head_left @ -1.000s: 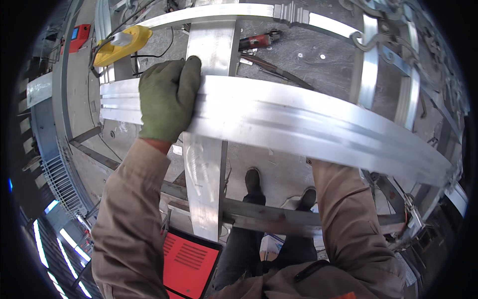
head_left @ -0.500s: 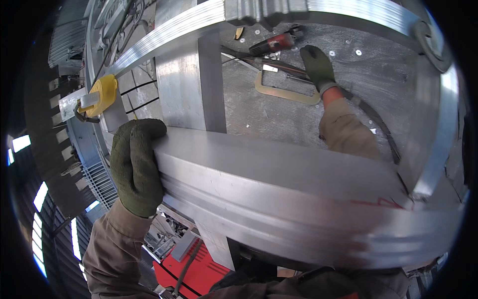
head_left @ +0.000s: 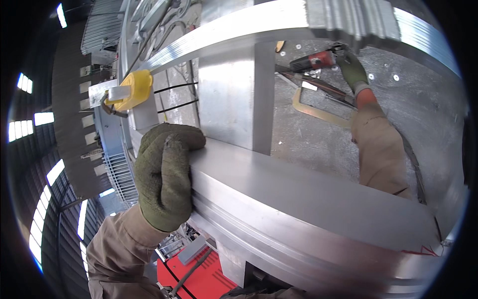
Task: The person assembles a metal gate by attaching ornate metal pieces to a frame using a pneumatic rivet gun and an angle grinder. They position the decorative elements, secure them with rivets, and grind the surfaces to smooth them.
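My left hand (head_left: 167,174), in a green work glove, grips the left end of a long aluminium beam (head_left: 294,184) that lies across in front of me. The fingers wrap over its top edge. My right arm reaches past the beam, down to a grey surface. There my gloved right hand (head_left: 352,72) closes around the head end of a red and black angle grinder (head_left: 318,61), its fingertips partly hidden. Below the grinder lie a tan C-shaped clamp (head_left: 318,113) and dark cables (head_left: 328,89).
A yellow tape measure (head_left: 135,90) rests at the left on the aluminium frame. Another aluminium bar (head_left: 239,37) crosses the far side, joined by a wide upright piece (head_left: 226,99). Small white discs dot the grey surface (head_left: 308,139). A red machine (head_left: 199,269) stands below the beam.
My right hand has moved up from beside the cables to the angle grinder's head and closed there. My left hand keeps its hold on the beam. The whole view has shifted.
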`<control>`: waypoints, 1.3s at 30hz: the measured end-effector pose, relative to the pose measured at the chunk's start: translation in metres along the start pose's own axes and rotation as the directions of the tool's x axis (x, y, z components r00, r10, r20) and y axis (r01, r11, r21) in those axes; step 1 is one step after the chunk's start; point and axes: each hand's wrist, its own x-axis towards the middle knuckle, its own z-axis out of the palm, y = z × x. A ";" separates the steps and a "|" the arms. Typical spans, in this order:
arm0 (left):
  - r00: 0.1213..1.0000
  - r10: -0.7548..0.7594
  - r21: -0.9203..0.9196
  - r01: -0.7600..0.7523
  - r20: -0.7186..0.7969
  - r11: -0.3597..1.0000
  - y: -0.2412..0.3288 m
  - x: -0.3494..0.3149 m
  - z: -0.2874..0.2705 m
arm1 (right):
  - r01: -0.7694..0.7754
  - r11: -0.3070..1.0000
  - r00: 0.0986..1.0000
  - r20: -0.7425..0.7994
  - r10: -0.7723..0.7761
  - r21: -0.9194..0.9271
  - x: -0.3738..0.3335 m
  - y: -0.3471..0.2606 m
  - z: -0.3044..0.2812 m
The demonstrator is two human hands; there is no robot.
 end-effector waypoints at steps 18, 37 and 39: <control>1.000 0.013 -0.020 -0.013 -0.017 1.000 0.005 -0.004 0.000 | 0.222 0.856 0.969 0.008 -0.247 -0.468 0.025 -0.030 0.037; 0.996 -0.042 -0.086 0.035 -0.083 0.996 0.005 -0.009 0.003 | -0.319 0.941 0.853 -0.398 0.337 0.113 0.030 0.093 0.043; 0.998 0.015 -0.047 -0.018 -0.058 0.999 0.004 -0.005 0.004 | -0.197 0.957 0.974 -0.152 0.166 -0.215 0.032 0.091 0.023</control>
